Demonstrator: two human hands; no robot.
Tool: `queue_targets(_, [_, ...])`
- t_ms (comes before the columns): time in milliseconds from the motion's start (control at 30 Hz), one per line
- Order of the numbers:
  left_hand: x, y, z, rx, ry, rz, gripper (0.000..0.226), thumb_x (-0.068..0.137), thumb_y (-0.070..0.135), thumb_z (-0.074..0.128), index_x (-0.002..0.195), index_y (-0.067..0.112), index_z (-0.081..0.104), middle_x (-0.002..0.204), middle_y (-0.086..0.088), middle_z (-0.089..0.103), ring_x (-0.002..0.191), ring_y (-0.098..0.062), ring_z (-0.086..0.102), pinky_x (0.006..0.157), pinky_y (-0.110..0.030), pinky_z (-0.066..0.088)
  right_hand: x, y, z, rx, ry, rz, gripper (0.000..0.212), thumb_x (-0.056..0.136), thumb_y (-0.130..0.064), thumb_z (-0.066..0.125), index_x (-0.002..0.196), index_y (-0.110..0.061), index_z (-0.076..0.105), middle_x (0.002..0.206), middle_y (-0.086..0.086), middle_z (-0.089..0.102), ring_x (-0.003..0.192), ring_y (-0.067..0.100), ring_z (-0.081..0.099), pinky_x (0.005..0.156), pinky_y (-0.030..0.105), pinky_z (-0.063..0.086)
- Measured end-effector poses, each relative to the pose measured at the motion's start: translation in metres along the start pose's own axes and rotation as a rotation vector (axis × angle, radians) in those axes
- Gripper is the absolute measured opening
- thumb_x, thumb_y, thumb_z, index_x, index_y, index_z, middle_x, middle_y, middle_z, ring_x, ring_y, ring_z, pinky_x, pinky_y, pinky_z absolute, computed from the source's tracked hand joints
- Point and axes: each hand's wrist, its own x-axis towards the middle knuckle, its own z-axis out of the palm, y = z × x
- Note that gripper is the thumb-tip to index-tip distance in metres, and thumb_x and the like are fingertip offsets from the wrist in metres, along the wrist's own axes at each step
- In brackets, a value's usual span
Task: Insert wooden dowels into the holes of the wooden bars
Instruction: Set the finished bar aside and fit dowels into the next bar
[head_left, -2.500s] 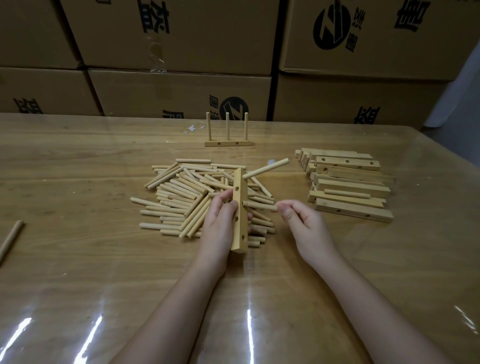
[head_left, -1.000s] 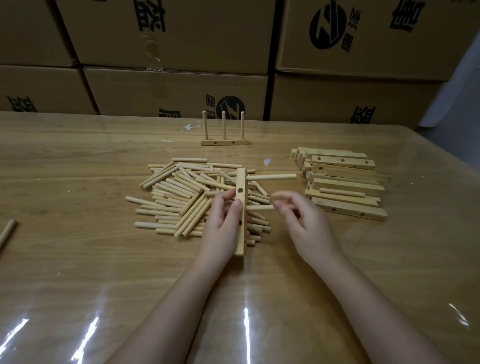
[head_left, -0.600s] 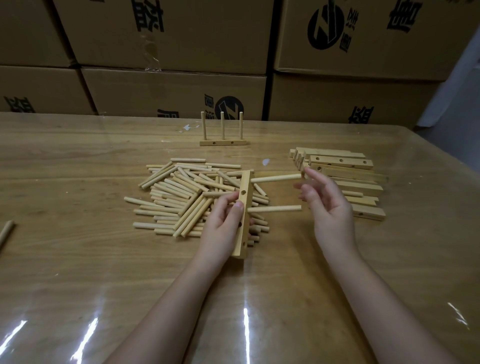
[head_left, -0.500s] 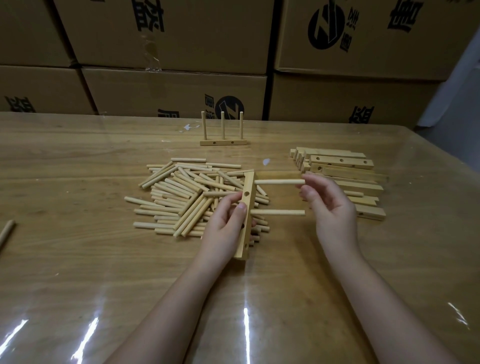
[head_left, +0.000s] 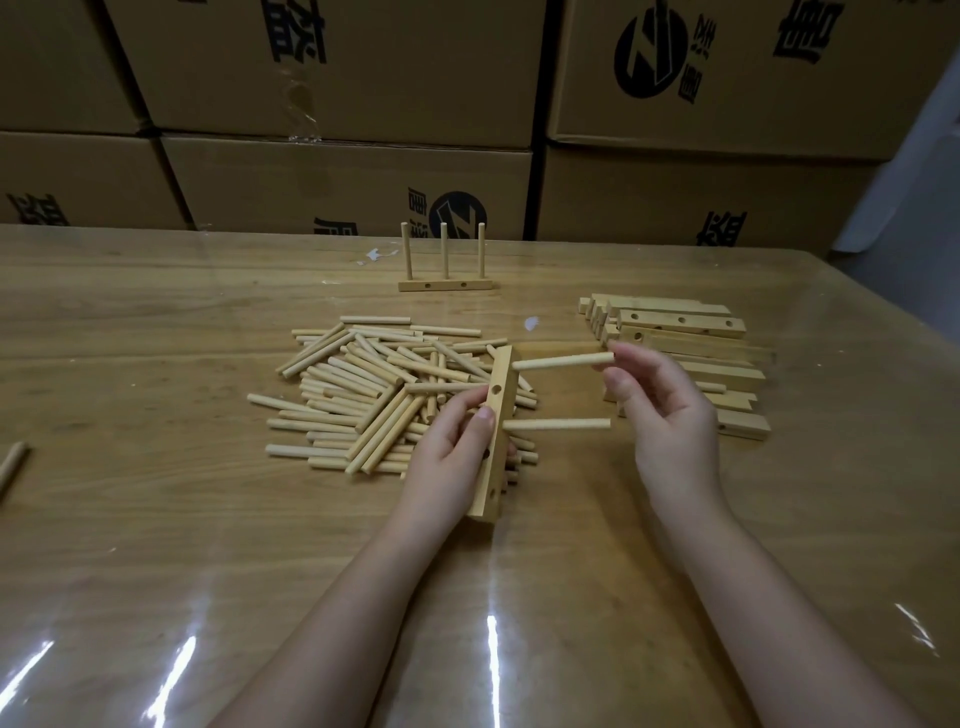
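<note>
My left hand (head_left: 449, 452) grips a wooden bar (head_left: 496, 410) held on edge above the table, its holes facing me. Two dowels stick out of the bar to the right: an upper dowel (head_left: 561, 360) and a lower dowel (head_left: 556, 424). My right hand (head_left: 662, 415) pinches the free end of the upper dowel between thumb and fingertips; its palm sits at the tip of the lower dowel. A pile of loose dowels (head_left: 374, 395) lies behind and left of the bar.
A stack of drilled bars (head_left: 685, 353) lies to the right. A finished bar with three upright dowels (head_left: 445, 270) stands at the back. A stray dowel (head_left: 10, 467) lies at the left edge. Cardboard boxes (head_left: 363, 171) wall off the table's far side.
A second dowel now sits in the bar's middle hole. My right hand moved from that dowel out to the end of the upper dowel and took hold of it; the bar tilted slightly.
</note>
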Motion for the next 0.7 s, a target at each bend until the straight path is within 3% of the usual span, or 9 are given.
queue_targets(67, [0.001, 0.002, 0.0, -0.106, 0.03, -0.03, 0.022, 0.099, 0.019, 0.045, 0.115, 0.025, 0.059, 0.073, 0.002, 0.069, 0.068, -0.012, 0.067, 0.055, -0.026, 0.054, 0.0, 0.0, 0.0, 0.038, -0.027, -0.007, 0.028, 0.087, -0.03, 0.055, 0.112, -0.042, 0.054, 0.101, -0.008, 0.066, 0.093, 0.006, 0.062, 0.083, 0.023, 0.05])
queue_targets(133, [0.003, 0.004, -0.003, -0.204, 0.085, -0.054, 0.02, 0.099, 0.019, 0.044, 0.11, 0.026, 0.059, 0.068, 0.0, 0.069, 0.061, -0.01, 0.065, 0.05, -0.023, 0.051, -0.003, 0.003, 0.004, -0.006, -0.074, 0.015, 0.022, 0.089, -0.03, 0.052, 0.107, -0.042, 0.054, 0.096, -0.007, 0.065, 0.083, 0.004, 0.061, 0.077, 0.021, 0.051])
queue_targets(233, [0.006, 0.004, -0.007, -0.304, 0.135, -0.081, 0.019, 0.098, 0.021, 0.045, 0.11, 0.026, 0.06, 0.069, -0.003, 0.07, 0.056, -0.011, 0.064, 0.046, -0.022, 0.049, -0.012, 0.01, 0.015, -0.261, -0.311, 0.014, 0.02, 0.09, -0.024, 0.054, 0.096, -0.043, 0.055, 0.09, -0.019, 0.06, 0.083, -0.008, 0.056, 0.07, 0.01, 0.047])
queue_targets(300, [0.008, 0.004, -0.009, -0.344, 0.142, -0.099, 0.021, 0.098, 0.022, 0.046, 0.114, 0.023, 0.059, 0.069, -0.004, 0.07, 0.05, -0.013, 0.061, 0.043, -0.022, 0.047, -0.018, 0.014, 0.022, -0.431, -0.477, -0.059, 0.018, 0.089, -0.029, 0.055, 0.105, -0.038, 0.059, 0.098, -0.023, 0.055, 0.092, -0.006, 0.05, 0.077, 0.011, 0.042])
queue_targets(367, [0.008, 0.004, -0.009, -0.382, 0.14, -0.102, 0.023, 0.098, 0.022, 0.045, 0.118, 0.019, 0.058, 0.068, -0.005, 0.069, 0.048, -0.013, 0.059, 0.042, -0.023, 0.047, -0.021, 0.019, 0.028, -0.602, -0.579, -0.162, 0.03, 0.088, -0.033, 0.057, 0.118, -0.028, 0.06, 0.106, -0.019, 0.05, 0.102, 0.002, 0.044, 0.087, 0.02, 0.038])
queue_targets(467, [0.008, 0.005, -0.01, -0.422, 0.13, -0.102, 0.025, 0.099, 0.022, 0.044, 0.121, 0.016, 0.057, 0.068, -0.005, 0.067, 0.047, -0.013, 0.057, 0.044, -0.022, 0.047, -0.022, 0.02, 0.034, -0.707, -0.577, -0.204, 0.031, 0.086, -0.034, 0.061, 0.113, -0.018, 0.065, 0.105, -0.01, 0.049, 0.103, 0.009, 0.04, 0.088, 0.024, 0.036])
queue_targets(567, [0.008, 0.008, -0.01, -0.439, 0.152, -0.096, 0.026, 0.1, 0.021, 0.042, 0.121, 0.013, 0.056, 0.067, -0.005, 0.067, 0.046, -0.012, 0.056, 0.043, -0.021, 0.046, -0.023, 0.019, 0.035, -0.717, -0.545, -0.252, 0.019, 0.085, -0.03, 0.063, 0.098, -0.017, 0.068, 0.096, -0.014, 0.043, 0.098, 0.008, 0.041, 0.082, 0.022, 0.035])
queue_targets(700, [0.009, 0.01, -0.01, -0.488, 0.212, -0.093, 0.024, 0.101, 0.02, 0.041, 0.117, 0.013, 0.057, 0.064, -0.004, 0.066, 0.044, -0.011, 0.054, 0.04, -0.02, 0.044, -0.02, 0.023, 0.031, -0.627, -0.502, -0.087, 0.009, 0.088, -0.029, 0.06, 0.094, -0.024, 0.064, 0.093, -0.016, 0.05, 0.092, 0.002, 0.048, 0.079, 0.02, 0.04])
